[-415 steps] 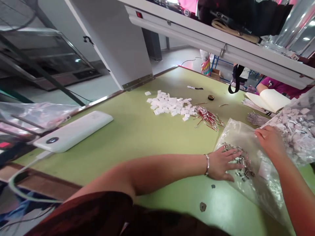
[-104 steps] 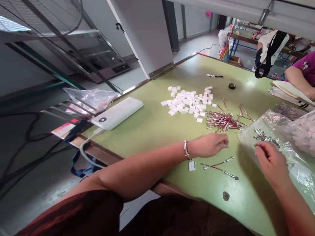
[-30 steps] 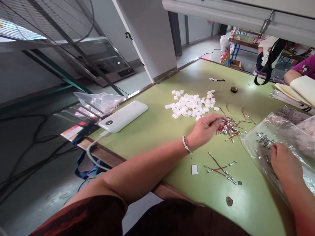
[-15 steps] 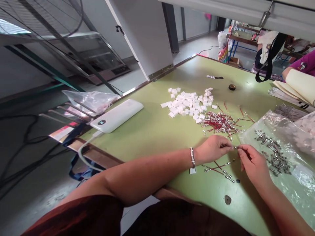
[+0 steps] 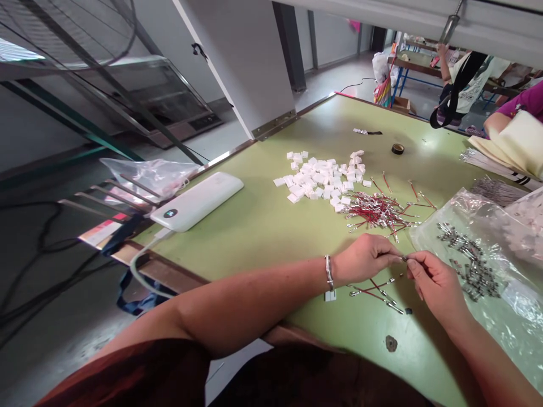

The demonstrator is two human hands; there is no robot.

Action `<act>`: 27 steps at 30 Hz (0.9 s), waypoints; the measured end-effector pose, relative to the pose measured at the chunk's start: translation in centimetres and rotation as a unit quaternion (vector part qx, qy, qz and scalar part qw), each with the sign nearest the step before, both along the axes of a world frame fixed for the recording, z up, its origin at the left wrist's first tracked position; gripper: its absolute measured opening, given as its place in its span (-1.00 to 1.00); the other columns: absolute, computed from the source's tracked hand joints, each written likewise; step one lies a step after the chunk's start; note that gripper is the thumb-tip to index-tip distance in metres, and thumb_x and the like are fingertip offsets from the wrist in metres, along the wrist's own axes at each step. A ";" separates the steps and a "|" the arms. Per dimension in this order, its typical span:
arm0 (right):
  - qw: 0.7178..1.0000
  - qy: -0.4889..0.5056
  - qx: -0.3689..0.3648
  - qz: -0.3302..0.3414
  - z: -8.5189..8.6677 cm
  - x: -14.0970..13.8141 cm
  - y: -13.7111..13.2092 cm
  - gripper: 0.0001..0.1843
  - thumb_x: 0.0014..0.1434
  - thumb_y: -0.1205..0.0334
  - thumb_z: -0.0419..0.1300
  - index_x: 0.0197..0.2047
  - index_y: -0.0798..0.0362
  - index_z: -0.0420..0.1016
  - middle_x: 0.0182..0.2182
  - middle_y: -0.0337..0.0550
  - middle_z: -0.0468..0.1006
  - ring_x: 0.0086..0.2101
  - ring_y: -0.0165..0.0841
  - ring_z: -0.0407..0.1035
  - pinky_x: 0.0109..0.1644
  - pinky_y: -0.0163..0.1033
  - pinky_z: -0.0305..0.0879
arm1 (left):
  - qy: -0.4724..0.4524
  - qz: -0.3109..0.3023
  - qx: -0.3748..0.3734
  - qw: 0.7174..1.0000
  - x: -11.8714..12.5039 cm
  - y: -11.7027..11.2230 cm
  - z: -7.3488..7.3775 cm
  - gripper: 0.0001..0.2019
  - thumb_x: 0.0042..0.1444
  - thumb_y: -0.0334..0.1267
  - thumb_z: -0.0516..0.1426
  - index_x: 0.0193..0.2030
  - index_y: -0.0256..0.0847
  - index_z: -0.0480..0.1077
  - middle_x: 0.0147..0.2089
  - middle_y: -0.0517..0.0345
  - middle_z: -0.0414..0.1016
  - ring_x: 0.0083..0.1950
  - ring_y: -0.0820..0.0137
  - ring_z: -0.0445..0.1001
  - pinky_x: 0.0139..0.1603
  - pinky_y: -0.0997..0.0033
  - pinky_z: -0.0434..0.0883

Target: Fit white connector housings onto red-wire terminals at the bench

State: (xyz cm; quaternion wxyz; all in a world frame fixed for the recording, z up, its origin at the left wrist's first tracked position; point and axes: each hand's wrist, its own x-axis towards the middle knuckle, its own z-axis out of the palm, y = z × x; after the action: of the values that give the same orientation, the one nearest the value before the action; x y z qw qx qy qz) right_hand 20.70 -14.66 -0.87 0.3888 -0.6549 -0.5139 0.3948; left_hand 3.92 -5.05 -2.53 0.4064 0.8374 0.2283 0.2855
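My left hand [image 5: 365, 259] and my right hand [image 5: 435, 281] meet above the green table, thumbs and fingers pinched. Between the fingertips is a small dark metal piece [image 5: 404, 258], too small to make out fully. Below the left hand lie a few short red wires [image 5: 376, 292] with metal terminals at their ends. Just beyond the hands is a pile of similar red wires [image 5: 375, 209]. White plastic connector housings [image 5: 320, 176] are heaped behind that pile. Small metal parts [image 5: 473, 263] lie on a clear plastic bag to the right of my right hand.
A white power bank [image 5: 199, 200] with a cable lies at the table's left edge. Black tape [image 5: 397, 148] sits toward the back. Bundled wires [image 5: 496, 167] and a co-worker's purple sleeve [image 5: 524, 107] are at the right. Another person is farther back.
The view has shifted slightly. Both hands stay together in a pinch, with the fingertips a little closer. The person in the background has raised an arm.
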 end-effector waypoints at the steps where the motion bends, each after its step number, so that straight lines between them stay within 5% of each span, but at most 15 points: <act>1: 1.000 0.003 -0.002 -0.002 0.0 0.0 0.0 -0.65 0.19 -0.10 0.13 -0.31 0.05 0.43 -0.53 -0.29 0.40 -0.67 -0.52 0.18 -0.62 -0.36 0.10 | 0.000 0.004 -0.002 1.000 0.0 0.0 0.0 -0.87 0.20 -0.30 0.15 -0.33 -0.18 0.53 -0.42 0.22 0.54 -0.39 0.53 0.46 -0.32 0.52 0.41; 7: 0.999 -0.048 0.017 0.011 0.1 -0.1 -0.1 -0.65 0.22 -0.08 0.08 -0.31 0.04 0.43 -0.55 -0.27 0.40 -0.63 -0.47 0.20 -0.57 -0.34 0.14 | 0.010 0.002 0.026 1.000 -0.2 0.2 0.0 -0.85 0.23 -0.28 0.13 -0.31 -0.21 0.51 -0.41 0.20 0.54 -0.38 0.52 0.46 -0.32 0.53 0.41; 14: 0.986 -0.136 0.007 0.094 0.8 0.4 0.0 -0.69 0.19 0.04 0.06 -0.51 0.01 0.35 -0.64 -0.31 0.37 -0.56 -0.42 0.25 -0.47 -0.32 0.21 | 0.061 -0.106 0.311 0.942 -0.7 0.3 -0.7 -0.78 0.30 -0.34 0.00 -0.22 -0.22 0.48 -0.37 0.11 0.52 -0.35 0.43 0.43 -0.34 0.44 0.37; 18: 0.985 -0.151 0.006 0.085 0.4 0.4 0.0 -0.67 0.22 0.05 0.04 -0.50 0.01 0.38 -0.61 -0.29 0.44 -0.54 -0.40 0.31 -0.43 -0.31 0.24 | 0.045 -0.117 0.296 0.947 -0.6 1.2 0.1 -0.80 0.31 -0.25 0.03 -0.23 -0.17 0.48 -0.38 0.14 0.51 -0.33 0.42 0.42 -0.29 0.43 0.37; 22: 0.962 -0.224 0.063 0.139 0.3 0.2 0.0 -0.70 0.26 0.10 0.02 -0.36 0.00 0.51 -0.48 -0.21 0.55 -0.44 -0.36 0.40 -0.31 -0.26 0.29 | 0.057 -0.017 0.242 0.968 0.2 2.8 0.9 -0.81 0.28 -0.21 0.07 -0.07 -0.15 0.45 -0.14 0.07 0.49 -0.08 0.34 0.40 -0.02 0.30 0.38; 25: 0.938 -0.278 0.096 0.184 0.5 0.3 -0.2 -0.66 0.31 0.10 -0.02 -0.30 0.00 0.55 -0.41 -0.17 0.57 -0.38 -0.35 0.42 -0.26 -0.26 0.29 | 0.166 0.064 0.269 0.946 1.1 3.1 0.4 -0.69 0.21 -0.21 0.14 0.08 -0.21 0.38 0.04 -0.05 0.36 0.03 0.22 0.31 0.05 0.17 0.35; 27: 0.929 -0.314 0.117 0.157 0.6 1.0 -0.3 -0.63 0.33 0.08 -0.04 -0.29 0.01 0.55 -0.41 -0.15 0.57 -0.38 -0.36 0.42 -0.27 -0.27 0.28 | 0.221 0.075 0.290 0.928 1.5 3.0 -0.1 -0.76 0.19 -0.23 0.15 -0.03 -0.23 0.43 0.04 -0.06 0.32 0.01 0.19 0.29 0.02 0.16 0.34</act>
State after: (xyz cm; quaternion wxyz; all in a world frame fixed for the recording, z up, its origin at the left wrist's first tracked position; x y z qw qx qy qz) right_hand 21.70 -14.94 -0.28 0.2142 -0.6066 -0.7482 0.1622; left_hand 5.38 -2.09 -2.62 0.0622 0.9410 0.2819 0.1767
